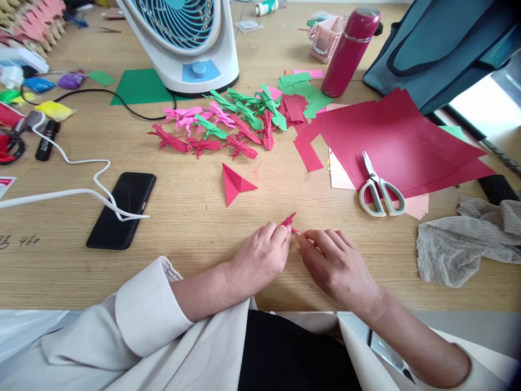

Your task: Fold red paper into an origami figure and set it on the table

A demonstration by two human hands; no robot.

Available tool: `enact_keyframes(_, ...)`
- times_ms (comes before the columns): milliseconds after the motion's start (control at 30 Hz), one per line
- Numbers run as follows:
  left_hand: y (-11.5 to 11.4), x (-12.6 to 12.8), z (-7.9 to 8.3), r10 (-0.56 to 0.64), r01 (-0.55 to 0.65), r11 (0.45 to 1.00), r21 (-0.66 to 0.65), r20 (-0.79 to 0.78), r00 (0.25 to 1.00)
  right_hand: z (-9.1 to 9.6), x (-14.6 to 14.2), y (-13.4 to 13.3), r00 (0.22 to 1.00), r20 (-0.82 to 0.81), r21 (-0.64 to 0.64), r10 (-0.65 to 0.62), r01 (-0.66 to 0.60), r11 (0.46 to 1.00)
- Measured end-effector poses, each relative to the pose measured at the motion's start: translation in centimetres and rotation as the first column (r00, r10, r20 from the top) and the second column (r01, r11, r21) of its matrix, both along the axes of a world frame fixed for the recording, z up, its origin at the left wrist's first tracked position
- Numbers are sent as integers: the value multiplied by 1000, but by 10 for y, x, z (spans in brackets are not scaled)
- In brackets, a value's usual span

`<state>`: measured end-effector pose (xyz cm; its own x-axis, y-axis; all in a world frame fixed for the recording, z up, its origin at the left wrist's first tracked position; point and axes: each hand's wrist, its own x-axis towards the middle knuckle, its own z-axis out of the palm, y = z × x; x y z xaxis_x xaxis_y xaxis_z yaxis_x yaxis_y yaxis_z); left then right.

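Note:
Near the front edge of the table, my left hand [264, 248] is closed around a small red folded paper piece [289, 220]. Only its pointed tip and a thin strip show past the fingers. My right hand [336, 260] pinches the end of that thin strip between thumb and forefinger. Just beyond my hands lies a red folded paper triangle [236, 184] with a notch in one side. Farther back is a pile of folded paper figures in red [203, 145], green [240, 108] and pink [183, 117].
White-handled scissors [380, 190] rest on large red paper sheets [399, 141] at the right. A grey cloth [459, 247] lies beside them. At the left is a black phone [122, 212] with a white cable across it. A fan [187, 49] and a red flask [350, 51] stand behind.

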<state>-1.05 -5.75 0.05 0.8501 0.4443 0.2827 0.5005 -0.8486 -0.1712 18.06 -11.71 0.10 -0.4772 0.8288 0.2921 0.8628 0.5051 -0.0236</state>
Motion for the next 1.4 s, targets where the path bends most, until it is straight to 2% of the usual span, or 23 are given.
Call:
enact_keyframes(100, -4, 5, -2, 19, -19, 1000, -8, 13, 1000, -6, -6, 0, 999, 12, -42, -30, 30, 999)
enact_keyframes(200, -1, 1, 0, 13, -10, 999, -49, 54, 998, -7, -5, 1, 1000, 26, -103, -6, 9, 995)
enact_keyframes(300, 14, -11, 3, -101, 119, 970, -212, 95, 990, -3, 0, 4, 998, 36, -163, 43, -37, 986)
enact_keyframes(400, 31, -24, 4, -123, 180, 928, -325, 188, 974, 1, 8, 9, 993, 30, -180, 114, -107, 978)
enact_keyframes(567, 40, -32, -3, -229, 289, 915, -281, 226, 947, 5, 19, 21, 970, -17, -144, 243, -243, 959)
enact_keyframes(733, 35, -29, -4, -265, 306, 926, -220, 195, 944, 7, 20, 24, 968, -115, -140, 224, -239, 961)
enact_keyframes(933, 29, -25, -4, -227, 249, 949, -191, 131, 965, 13, 12, 12, 986, -26, -118, 166, -168, 979)
enact_keyframes(1133, 30, -23, -4, -157, 216, 921, -323, 199, 967, 15, 6, 9, 984, 67, -84, 168, -162, 983)
enact_keyframes(1333, 41, -14, 1, -19, 123, 903, -412, 247, 969, 10, 13, 12, 973, 89, -106, 214, -204, 973)
enact_keyframes(1400, 46, -9, 3, 7, 103, 879, -465, 228, 974, 8, 17, 14, 968, 92, -118, 232, -221, 968)
